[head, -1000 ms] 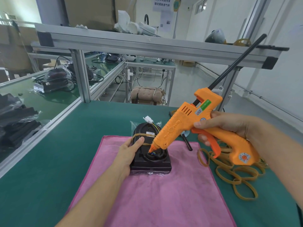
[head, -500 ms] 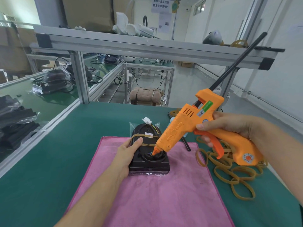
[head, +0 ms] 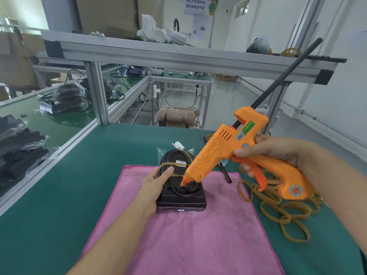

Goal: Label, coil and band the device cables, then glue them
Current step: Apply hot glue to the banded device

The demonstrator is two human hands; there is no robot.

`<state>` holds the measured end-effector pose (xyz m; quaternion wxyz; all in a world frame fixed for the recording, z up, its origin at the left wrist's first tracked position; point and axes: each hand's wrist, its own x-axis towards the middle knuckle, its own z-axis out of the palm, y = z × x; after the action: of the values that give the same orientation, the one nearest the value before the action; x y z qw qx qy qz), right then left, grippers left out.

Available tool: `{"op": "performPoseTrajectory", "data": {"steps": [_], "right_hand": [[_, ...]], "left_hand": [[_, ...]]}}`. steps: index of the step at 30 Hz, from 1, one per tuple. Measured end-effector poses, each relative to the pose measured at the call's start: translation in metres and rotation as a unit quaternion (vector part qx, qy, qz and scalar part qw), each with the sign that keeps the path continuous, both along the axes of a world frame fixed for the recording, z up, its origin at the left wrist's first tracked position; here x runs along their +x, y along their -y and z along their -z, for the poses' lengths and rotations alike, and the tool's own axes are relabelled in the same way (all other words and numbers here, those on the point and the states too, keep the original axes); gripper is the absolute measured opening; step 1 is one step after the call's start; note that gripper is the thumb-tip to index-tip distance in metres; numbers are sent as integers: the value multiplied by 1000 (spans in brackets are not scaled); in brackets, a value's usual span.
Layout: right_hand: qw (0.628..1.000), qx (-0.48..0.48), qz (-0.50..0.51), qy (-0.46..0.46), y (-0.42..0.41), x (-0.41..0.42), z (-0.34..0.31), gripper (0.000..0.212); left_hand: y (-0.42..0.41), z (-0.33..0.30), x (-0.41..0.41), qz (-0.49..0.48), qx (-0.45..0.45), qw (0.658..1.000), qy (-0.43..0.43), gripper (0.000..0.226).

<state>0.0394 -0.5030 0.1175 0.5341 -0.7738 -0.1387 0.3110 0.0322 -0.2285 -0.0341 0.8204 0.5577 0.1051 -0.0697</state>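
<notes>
1. Glue gun [head: 234, 157]: orange moulded plastic, matt, raised dots and ribs on barrel; glossy stickers on side.
2. Glue stick [head: 286, 74]: black, smooth, slight sheen.
3. Device [head: 181, 193]: black plastic, smooth semi-gloss, in clear crinkly film.
4. Connector [head: 178, 145]: white plastic, smooth.
5. Towel [head: 188, 235]: pink cloth, fuzzy nap, matt, some dingy patches.
6. Table mat [head: 59, 195]: green, smooth, matt, rubbery look.
7. Rubber bands [head: 282, 211]: tan rubber, dull.
8. Shelf frame [head: 158, 54]: grey extruded aluminium, satin, grooved; black plastic end caps.
9. Cardboard box [head: 107, 14]: brown, matt.
10. Stool cushion [head: 175, 115]: beige tufted fabric.
</notes>
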Motion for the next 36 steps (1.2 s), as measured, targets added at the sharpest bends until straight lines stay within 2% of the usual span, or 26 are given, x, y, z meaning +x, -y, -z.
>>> {"op": "performPoseTrajectory", "data": {"steps": [9, 16, 36], "right_hand": [[1000, 7, 21, 0, 0, -2, 0, 32], [1000, 9, 11, -4, 1, -2, 1, 20], [1000, 7, 18, -8, 7, 0, 5, 28]], "left_hand": [[0, 0, -1, -6, -5, 1000, 2, 26], [0, 1, 0, -6, -5, 1000, 4, 27], [-1, 4, 2, -3, -10, 1000, 5, 26]]}}
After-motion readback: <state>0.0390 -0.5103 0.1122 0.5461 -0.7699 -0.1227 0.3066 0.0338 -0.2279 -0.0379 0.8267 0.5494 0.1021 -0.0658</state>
